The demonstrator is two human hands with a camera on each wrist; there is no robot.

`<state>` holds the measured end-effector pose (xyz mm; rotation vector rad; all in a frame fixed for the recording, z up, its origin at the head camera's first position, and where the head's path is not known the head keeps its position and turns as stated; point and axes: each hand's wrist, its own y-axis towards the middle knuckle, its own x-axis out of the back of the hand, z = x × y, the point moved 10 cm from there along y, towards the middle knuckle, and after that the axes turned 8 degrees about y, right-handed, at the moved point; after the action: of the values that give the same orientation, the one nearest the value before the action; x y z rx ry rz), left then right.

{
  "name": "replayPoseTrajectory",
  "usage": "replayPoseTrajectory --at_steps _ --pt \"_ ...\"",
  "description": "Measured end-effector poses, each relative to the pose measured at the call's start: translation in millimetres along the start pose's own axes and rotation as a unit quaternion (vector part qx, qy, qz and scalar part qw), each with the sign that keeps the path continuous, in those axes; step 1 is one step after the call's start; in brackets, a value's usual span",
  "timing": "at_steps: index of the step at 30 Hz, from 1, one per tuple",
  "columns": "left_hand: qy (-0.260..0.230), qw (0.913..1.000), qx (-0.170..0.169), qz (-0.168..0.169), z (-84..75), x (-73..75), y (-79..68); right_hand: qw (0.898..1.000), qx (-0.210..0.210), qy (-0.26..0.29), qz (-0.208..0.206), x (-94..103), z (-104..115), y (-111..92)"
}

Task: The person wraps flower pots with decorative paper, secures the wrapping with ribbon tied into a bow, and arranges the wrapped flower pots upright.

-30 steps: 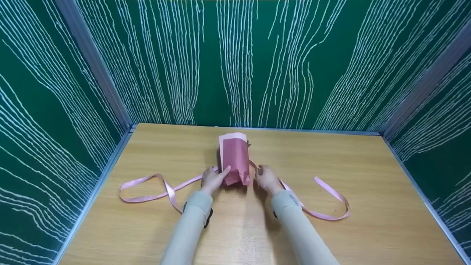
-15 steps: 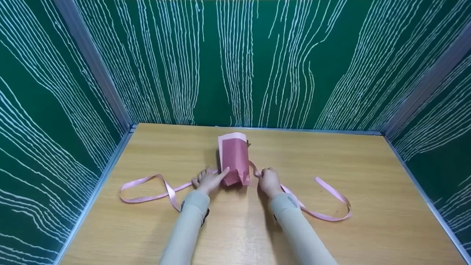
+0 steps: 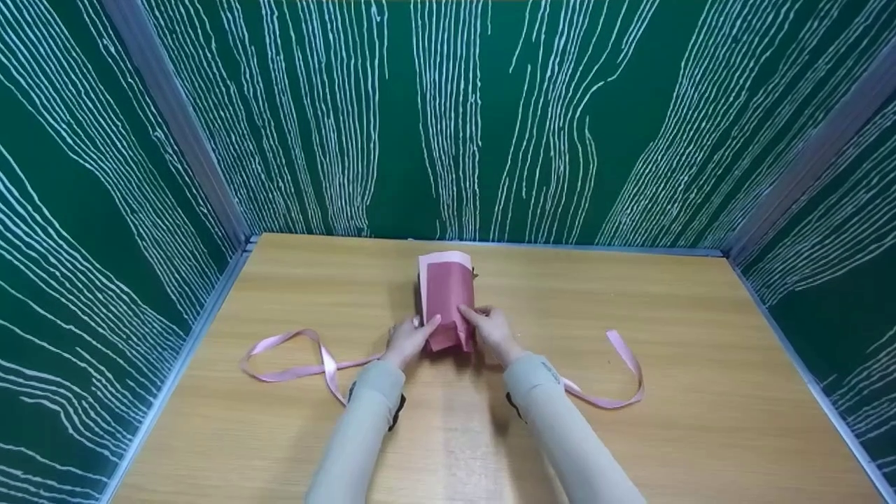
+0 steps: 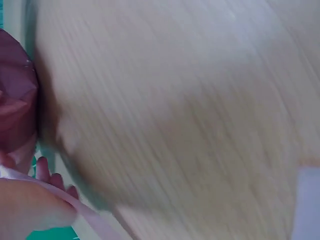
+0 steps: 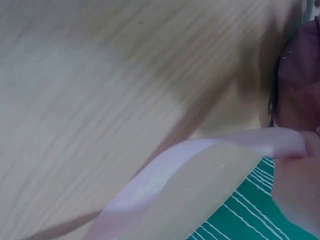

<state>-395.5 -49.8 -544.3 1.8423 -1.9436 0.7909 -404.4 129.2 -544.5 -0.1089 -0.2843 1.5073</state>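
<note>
A bundle wrapped in mauve paper (image 3: 450,290), with a pale pink inner layer at its far end, lies in the middle of the table. My left hand (image 3: 408,341) holds its near left side, thumb on the paper. Opposite it, my right hand (image 3: 494,333) has its thumb on the paper's right side. A pink satin ribbon (image 3: 330,364) trails out from both hands. In the left wrist view the ribbon (image 4: 97,222) runs between thumb and fingers; the right wrist view shows the ribbon (image 5: 200,150) pinched in my fingers. The ribbon behind the bundle is hidden.
The wooden table (image 3: 336,280) is bounded by metal edging and green walls (image 3: 399,182) with white wavy lines. One ribbon end loops at the left, the other curls at the right. A small dark piece (image 3: 474,274) sticks out at the bundle's right edge.
My right hand has moved left and forward from beside the bundle onto its right side, drawing the ribbon's right tail inward. My left hand went slightly outward, then back to the bundle.
</note>
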Motion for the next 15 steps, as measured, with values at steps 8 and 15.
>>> replayPoseTrajectory --at_steps 8,15 --pt "-0.062 0.9973 -0.024 -0.031 -11.3 2.6 -2.0 0.998 0.013 -0.055 -0.024 5.2 3 0" --pt "-0.056 0.9976 -0.021 -0.035 -12.9 3.9 -3.5 0.994 0.037 -0.099 -0.03 5.6 12 -4"
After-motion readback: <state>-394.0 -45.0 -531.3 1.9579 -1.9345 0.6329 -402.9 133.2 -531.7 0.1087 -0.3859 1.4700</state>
